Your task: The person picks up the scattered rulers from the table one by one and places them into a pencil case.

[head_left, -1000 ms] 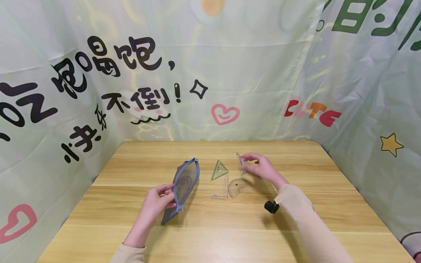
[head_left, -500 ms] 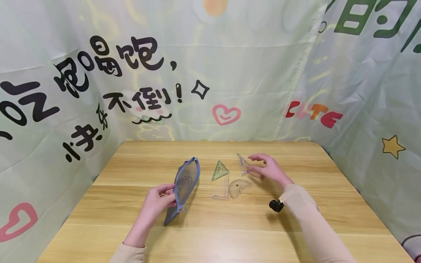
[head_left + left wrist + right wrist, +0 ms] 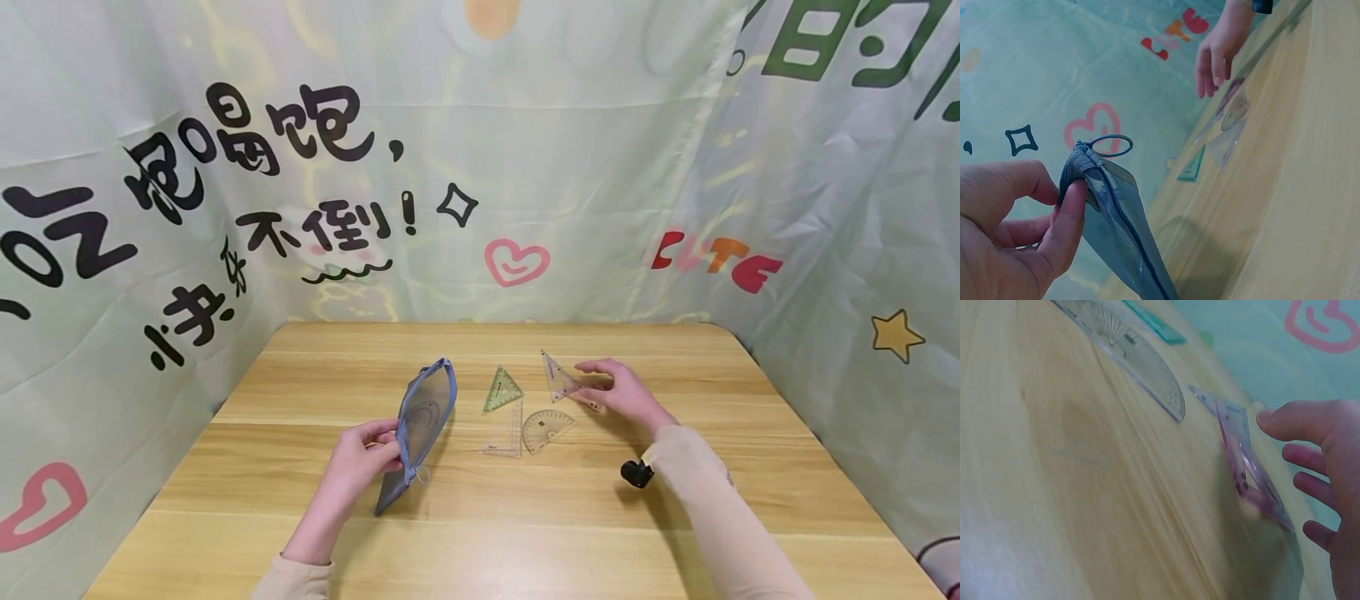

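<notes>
My left hand [image 3: 363, 454] pinches the edge of a blue mesh zip pouch [image 3: 429, 421], standing on edge with its mouth spread apart. In the left wrist view, thumb and fingers grip the pouch's corner beside a ring. My right hand [image 3: 624, 393] is over the table with fingers apart and gently bent, holding nothing. Beside its fingertips lie a clear set square [image 3: 555, 379] and a pink set square [image 3: 1230, 453], which overlap in the right wrist view. Nearer the pouch are a green set square [image 3: 502, 390], a clear protractor [image 3: 546, 430] and a clear right-angled ruler [image 3: 517, 433].
The wooden table [image 3: 487, 533] runs back to a printed cloth curtain [image 3: 585, 167], which also hangs along both sides. A small black device [image 3: 637, 473] sticks out from the right sleeve, above the tabletop.
My right hand has drawn back to the right from the clear set square, which now lies in fuller view with the pink one. The left hand and pouch have hardly moved.
</notes>
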A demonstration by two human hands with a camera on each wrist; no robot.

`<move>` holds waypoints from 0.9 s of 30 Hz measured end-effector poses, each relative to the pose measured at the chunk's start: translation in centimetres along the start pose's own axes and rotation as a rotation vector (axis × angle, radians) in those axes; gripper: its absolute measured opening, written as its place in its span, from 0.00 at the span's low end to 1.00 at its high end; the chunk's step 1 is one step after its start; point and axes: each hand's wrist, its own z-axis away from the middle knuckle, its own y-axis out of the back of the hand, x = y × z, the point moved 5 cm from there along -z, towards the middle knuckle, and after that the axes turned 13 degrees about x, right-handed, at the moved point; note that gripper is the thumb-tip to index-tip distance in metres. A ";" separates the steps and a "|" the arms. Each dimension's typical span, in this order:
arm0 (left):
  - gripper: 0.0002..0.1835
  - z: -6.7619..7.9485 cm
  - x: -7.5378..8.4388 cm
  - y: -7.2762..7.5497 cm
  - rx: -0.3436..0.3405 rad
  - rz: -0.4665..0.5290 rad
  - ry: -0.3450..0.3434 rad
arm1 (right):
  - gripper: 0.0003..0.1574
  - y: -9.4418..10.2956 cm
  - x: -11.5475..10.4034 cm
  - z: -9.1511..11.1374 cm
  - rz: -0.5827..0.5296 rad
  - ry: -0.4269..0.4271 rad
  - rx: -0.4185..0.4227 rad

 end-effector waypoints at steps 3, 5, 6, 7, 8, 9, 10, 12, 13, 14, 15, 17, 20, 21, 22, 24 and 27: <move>0.23 -0.1 -0.1 -0.1 0.002 -0.005 0.008 | 0.34 0.1 0.3 0.1 0.018 -0.009 0.005; 0.23 -0.1 -0.2 -0.1 0.004 -0.002 0.011 | 0.34 0.2 0.5 0.2 0.038 0.000 0.008; 0.23 -0.1 -0.2 -0.1 0.004 -0.002 0.010 | 0.34 0.2 0.5 0.2 0.048 0.011 0.007; 0.23 -0.1 -0.2 -0.1 0.004 -0.002 0.008 | 0.33 0.2 0.6 0.3 0.050 0.013 0.007; 0.23 -0.1 -0.2 -0.1 0.002 -0.003 0.007 | 0.33 0.2 0.7 0.3 0.054 0.010 0.006; 0.23 0.0 -0.2 -0.1 0.000 -0.002 0.007 | 0.33 0.2 0.7 0.4 0.064 0.021 0.003; 0.23 0.0 -0.2 -0.1 0.000 -0.001 0.008 | 0.34 0.2 0.8 0.4 0.070 0.024 -0.001; 0.23 0.1 -0.2 -0.1 -0.004 0.000 0.009 | 0.34 0.1 1.0 0.5 0.080 0.032 -0.005; 0.23 0.1 -0.2 -0.1 -0.005 0.001 0.011 | 0.35 0.2 1.1 0.6 0.086 0.035 -0.006; 0.23 0.1 -0.2 -0.1 -0.007 0.001 0.012 | 0.35 0.2 1.2 0.6 0.095 0.042 -0.004; 0.23 0.1 -0.2 -0.1 -0.008 0.002 0.013 | 0.35 0.2 1.3 0.7 0.101 0.049 -0.004; 0.23 0.1 -0.2 -0.2 -0.010 -0.001 0.013 | 0.36 0.2 1.4 0.8 0.105 0.061 -0.002; 0.23 0.1 -0.2 -0.2 -0.015 -0.005 0.010 | 0.35 0.2 1.4 0.9 0.091 0.074 -0.001; 0.23 0.1 -0.2 -0.2 -0.015 -0.005 0.010 | 0.35 0.2 1.4 1.0 0.080 0.074 -0.005; 0.23 0.1 -0.2 -0.2 -0.016 -0.005 0.009 | 0.35 0.2 1.5 1.0 0.073 0.076 -0.009; 0.23 0.1 -0.2 -0.3 -0.016 -0.002 0.005 | 0.34 0.2 1.6 1.1 0.063 0.076 -0.014; 0.23 0.1 -0.2 -0.3 -0.015 -0.006 -0.002 | 0.34 0.2 1.8 1.2 0.076 0.090 -0.010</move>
